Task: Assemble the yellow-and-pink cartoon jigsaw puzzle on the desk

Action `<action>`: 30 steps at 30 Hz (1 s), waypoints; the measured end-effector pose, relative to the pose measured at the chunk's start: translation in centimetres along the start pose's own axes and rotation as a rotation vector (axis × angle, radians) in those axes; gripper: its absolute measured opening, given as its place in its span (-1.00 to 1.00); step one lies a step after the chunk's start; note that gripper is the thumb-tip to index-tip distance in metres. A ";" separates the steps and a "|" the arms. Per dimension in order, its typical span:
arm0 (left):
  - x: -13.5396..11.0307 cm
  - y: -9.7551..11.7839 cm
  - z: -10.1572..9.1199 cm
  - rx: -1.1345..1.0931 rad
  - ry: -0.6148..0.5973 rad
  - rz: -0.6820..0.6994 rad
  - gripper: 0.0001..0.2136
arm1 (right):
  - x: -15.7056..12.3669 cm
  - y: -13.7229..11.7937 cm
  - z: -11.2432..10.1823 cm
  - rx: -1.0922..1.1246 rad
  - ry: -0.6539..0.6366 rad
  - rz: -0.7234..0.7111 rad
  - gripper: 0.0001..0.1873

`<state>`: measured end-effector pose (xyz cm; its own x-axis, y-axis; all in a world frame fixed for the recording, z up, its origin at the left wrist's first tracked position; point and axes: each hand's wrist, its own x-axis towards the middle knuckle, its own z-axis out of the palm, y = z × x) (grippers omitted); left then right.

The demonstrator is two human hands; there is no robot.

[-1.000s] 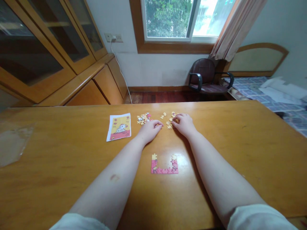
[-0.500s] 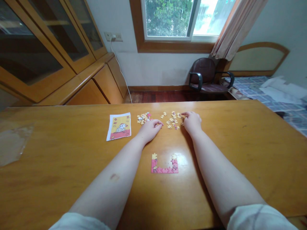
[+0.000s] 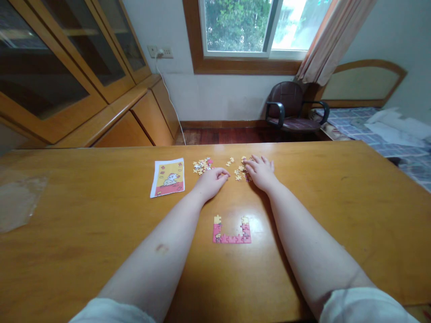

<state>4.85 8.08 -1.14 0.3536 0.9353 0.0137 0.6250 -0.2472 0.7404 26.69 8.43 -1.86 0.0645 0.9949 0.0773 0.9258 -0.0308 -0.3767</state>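
Note:
My left hand (image 3: 211, 181) rests on the table beside a pile of yellow, white and pink jigsaw pieces (image 3: 201, 166). Its fingers are curled together toward the thumb, and whatever they may hold is hidden. Over a second group of loose jigsaw pieces (image 3: 239, 172), my right hand (image 3: 261, 171) lies with its fingers spread, covering some of them. A few yellow pieces (image 3: 230, 161) lie between the two hands. Nearer to me is a joined, U-shaped strip of jigsaw (image 3: 232, 239), pink below with yellow pieces at its two upper ends.
A picture sheet (image 3: 167, 178) with a white animal on yellow and pink lies left of the pile. Clear plastic (image 3: 22, 202) rests at the table's left side. Beyond the wooden table (image 3: 134, 154) stand a cabinet (image 3: 101, 121) and an armchair (image 3: 288, 105).
My right hand has moved left from the edge of the loose pieces to lie over them, its fingers now spread. The left hand has stayed in place.

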 end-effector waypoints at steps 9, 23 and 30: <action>0.0 -0.1 0.1 -0.005 0.002 -0.002 -0.77 | 0.4 0.3 0.1 0.030 0.076 0.054 -0.68; 0.0 -0.2 0.0 -0.007 0.000 0.008 -0.77 | 0.4 0.5 0.0 0.027 0.175 0.140 -0.81; 0.0 -0.1 0.0 -0.005 -0.007 0.005 -0.77 | 0.4 0.4 -0.2 0.013 0.134 0.160 -0.85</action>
<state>4.79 8.14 -1.21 0.3616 0.9322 0.0130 0.6194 -0.2506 0.7440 27.20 8.79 -1.77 0.2600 0.9558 0.1370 0.8951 -0.1854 -0.4056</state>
